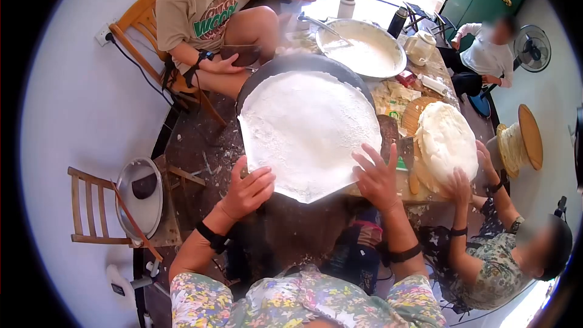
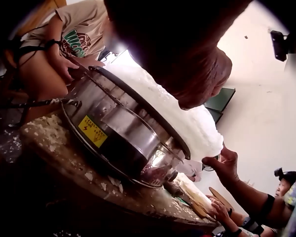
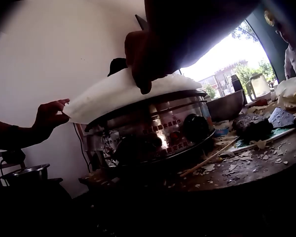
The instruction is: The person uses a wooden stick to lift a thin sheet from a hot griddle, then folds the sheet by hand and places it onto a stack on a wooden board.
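A large, thin, round white pancake sheet lies over a round electric griddle, its near edge lifted toward me and drawn into a point. My left hand pinches the sheet's left near edge between thumb and fingers. On the right near edge, my right hand pinches it too, as the left wrist view also shows. The griddle's black rim shows behind the sheet. Its shiny metal side with knobs faces me in the right wrist view.
Beyond the griddle stands a wide basin of batter with a ladle in it. To the right, another person's hands touch a stack of white sheets on a round board. A seated person is at the far left. Flakes litter the table.
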A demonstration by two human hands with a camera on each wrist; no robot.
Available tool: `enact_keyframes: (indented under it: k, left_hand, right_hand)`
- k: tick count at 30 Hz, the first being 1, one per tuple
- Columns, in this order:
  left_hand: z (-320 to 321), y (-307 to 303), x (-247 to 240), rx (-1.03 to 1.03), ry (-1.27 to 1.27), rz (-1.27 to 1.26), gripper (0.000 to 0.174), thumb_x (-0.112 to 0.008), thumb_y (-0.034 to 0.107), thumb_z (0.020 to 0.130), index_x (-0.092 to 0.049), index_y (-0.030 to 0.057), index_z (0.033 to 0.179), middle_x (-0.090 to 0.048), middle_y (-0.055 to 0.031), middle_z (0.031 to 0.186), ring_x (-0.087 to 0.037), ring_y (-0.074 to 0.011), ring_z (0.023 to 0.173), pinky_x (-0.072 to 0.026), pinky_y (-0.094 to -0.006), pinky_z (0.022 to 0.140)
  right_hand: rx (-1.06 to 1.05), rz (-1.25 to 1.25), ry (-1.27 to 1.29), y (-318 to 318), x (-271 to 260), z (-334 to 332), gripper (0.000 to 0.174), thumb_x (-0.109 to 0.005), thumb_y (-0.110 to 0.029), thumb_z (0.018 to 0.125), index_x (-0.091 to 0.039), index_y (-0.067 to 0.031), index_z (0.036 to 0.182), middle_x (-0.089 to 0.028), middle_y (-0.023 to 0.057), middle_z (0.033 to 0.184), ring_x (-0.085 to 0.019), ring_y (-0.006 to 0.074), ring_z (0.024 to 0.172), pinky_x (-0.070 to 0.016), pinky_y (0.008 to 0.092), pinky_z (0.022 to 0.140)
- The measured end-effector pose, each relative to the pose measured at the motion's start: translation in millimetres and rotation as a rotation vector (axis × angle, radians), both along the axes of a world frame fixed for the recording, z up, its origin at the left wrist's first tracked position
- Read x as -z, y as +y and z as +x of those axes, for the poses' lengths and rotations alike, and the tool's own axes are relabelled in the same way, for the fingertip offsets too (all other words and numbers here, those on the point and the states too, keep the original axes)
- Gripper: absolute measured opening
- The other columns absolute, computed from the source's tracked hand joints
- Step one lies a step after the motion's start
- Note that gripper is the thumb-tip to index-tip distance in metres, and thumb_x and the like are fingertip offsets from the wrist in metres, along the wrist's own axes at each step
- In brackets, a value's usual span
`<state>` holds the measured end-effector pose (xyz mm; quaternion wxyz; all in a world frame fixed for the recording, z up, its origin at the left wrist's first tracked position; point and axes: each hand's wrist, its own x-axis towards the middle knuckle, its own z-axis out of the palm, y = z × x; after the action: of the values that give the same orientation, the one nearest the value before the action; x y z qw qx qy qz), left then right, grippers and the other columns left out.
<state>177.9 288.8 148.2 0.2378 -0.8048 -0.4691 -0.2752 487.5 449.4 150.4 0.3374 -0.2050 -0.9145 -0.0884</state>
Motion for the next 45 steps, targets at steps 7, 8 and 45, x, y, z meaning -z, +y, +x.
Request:
enact_keyframes:
  k: [7, 8, 45]
  left_hand:
    - [-18.0, -8.6, 9.1, -0.072, 0.094, 0.008, 0.021, -0.063, 0.009, 0.087, -0.06, 0.0143, 0.108, -0.063, -0.0028, 0.118, -0.057, -0.0222, 0.121, -0.0227, -0.0605, 0.114]
    - [-23.5, -4.9, 8.3, -0.109, 0.081, 0.005, 0.022, -0.062, 0.008, 0.087, -0.061, 0.014, 0.108, -0.063, -0.0028, 0.118, -0.056, -0.0223, 0.121, -0.0222, -0.0609, 0.114]
    - [-28.1, 29.7, 3.8, -0.191, -1.803, -0.615, 0.026, -0.07, 0.007, 0.087, -0.068, -0.0053, 0.109, -0.072, -0.0057, 0.095, -0.065, -0.0095, 0.08, -0.0535, -0.0256, 0.074]
  right_hand:
    - [0.079, -0.048, 0.019, 29.1, 19.0, 20.8, 0.041, -0.057, 0.001, 0.07, -0.067, -0.0114, 0.108, -0.059, 0.0059, 0.133, -0.045, 0.029, 0.136, -0.0132, 0.0642, 0.117]
    - [0.085, -0.05, 0.018, 30.6, 16.8, 20.2, 0.042, -0.057, 0.002, 0.069, -0.067, -0.0116, 0.108, -0.059, 0.0059, 0.133, -0.045, 0.0291, 0.135, -0.0134, 0.0639, 0.117]
    - [0.291, -0.096, -0.052, 38.7, -60.6, -128.8, 0.074, -0.075, -0.032, 0.08, -0.044, -0.0083, 0.143, -0.026, 0.018, 0.158, -0.016, 0.0388, 0.148, -0.0119, 0.0588, 0.118]
